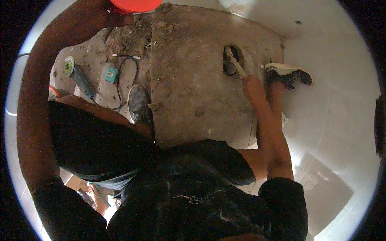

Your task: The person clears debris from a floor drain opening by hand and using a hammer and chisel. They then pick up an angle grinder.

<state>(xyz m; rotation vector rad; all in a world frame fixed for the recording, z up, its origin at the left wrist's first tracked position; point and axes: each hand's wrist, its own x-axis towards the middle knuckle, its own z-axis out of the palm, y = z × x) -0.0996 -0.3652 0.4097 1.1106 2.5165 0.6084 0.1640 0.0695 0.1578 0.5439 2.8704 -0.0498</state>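
My right hand (253, 89) is closed around the pale handle of a slim stick-like tool (238, 66). Its far end reaches into a round hole (229, 71) in the dirty brown slab (193, 100); the hole holds a dark pipe-like ring, and the tool's tip is too dim to name its kind. At the top edge, my left hand (119, 19) is closed at the underside of a bright red round thing (136, 4), cut off by the frame. My left arm stretches up along the left side, well away from the hole.
An angle grinder (82, 80) with its cord lies on the rubble-strewn ground at left, beside a teal tape measure (111, 74). My shoes (140, 100) rest left and right of the slab. White tiled walls (337, 100) close in on the right. Another person's foot (97, 197) shows at lower left.
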